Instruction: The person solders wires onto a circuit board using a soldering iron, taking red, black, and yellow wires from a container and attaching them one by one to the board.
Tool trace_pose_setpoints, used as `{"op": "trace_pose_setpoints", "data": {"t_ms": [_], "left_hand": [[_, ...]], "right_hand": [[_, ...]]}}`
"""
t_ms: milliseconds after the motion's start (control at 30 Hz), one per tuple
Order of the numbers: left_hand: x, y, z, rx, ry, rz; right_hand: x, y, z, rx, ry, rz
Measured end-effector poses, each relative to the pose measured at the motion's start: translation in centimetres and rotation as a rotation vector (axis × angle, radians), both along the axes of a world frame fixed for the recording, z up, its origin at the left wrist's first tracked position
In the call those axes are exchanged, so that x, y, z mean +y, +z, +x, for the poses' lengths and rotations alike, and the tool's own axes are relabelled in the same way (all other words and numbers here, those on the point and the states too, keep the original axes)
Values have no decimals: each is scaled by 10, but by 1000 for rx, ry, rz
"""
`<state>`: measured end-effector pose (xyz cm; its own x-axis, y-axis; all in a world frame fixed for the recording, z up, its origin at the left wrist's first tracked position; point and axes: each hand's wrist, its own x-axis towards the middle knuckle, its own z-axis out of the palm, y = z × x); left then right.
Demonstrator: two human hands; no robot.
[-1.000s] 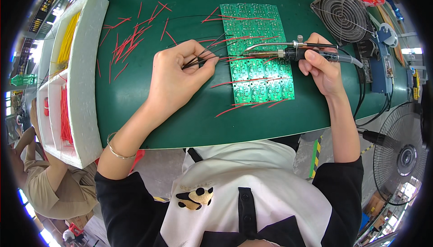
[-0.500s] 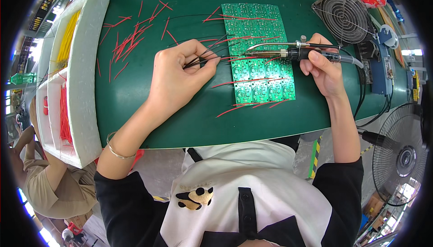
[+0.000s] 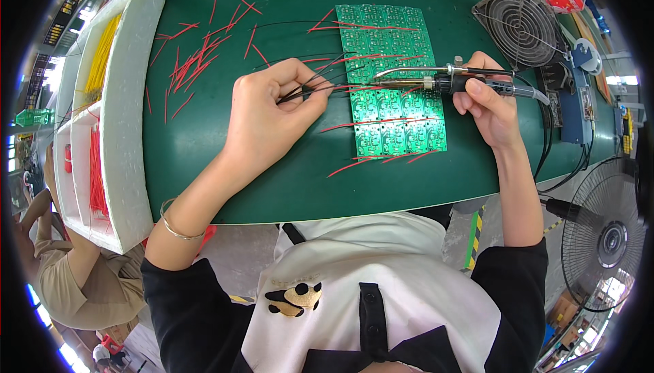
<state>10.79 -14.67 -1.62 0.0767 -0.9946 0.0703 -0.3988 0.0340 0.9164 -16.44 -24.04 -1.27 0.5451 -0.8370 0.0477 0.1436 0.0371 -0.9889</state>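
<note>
Two hands [image 3: 269, 117] [image 3: 492, 111] pinch, left black wires [image 3: 291, 95], right soldering iron [image 3: 446, 83]; bare tabletop [image 3: 306, 185] runs to its near edge [image 3: 327, 220].

Head-worn fisheye view, facing down
The left camera looks from above the shirt front [image 3: 422, 288] onto the left hand [image 3: 269, 114], right hand [image 3: 492, 111] and green bench [image 3: 293, 192], all near.

Right here the left hand [image 3: 272, 114] masks part of the black wires [image 3: 291, 94], and what the soldering iron [image 3: 446, 84] touches is too tiny to call!
</note>
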Motion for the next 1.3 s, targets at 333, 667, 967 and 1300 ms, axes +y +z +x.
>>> {"op": "trace_pose_setpoints", "data": {"t_ms": [333,667,967,1300], "left_hand": [[0,2,0,3,6,19],[1,2,0,-2,13,30],[0,0,1,-9,15,16],[-1,-2,0,-15,12,-13]], "right_hand": [[1,1,1,16,-8,-28],[1,1,1,9,-22,-12],[0,1,1,33,-13,-22],[1,0,0,24,-29,-19]]}}
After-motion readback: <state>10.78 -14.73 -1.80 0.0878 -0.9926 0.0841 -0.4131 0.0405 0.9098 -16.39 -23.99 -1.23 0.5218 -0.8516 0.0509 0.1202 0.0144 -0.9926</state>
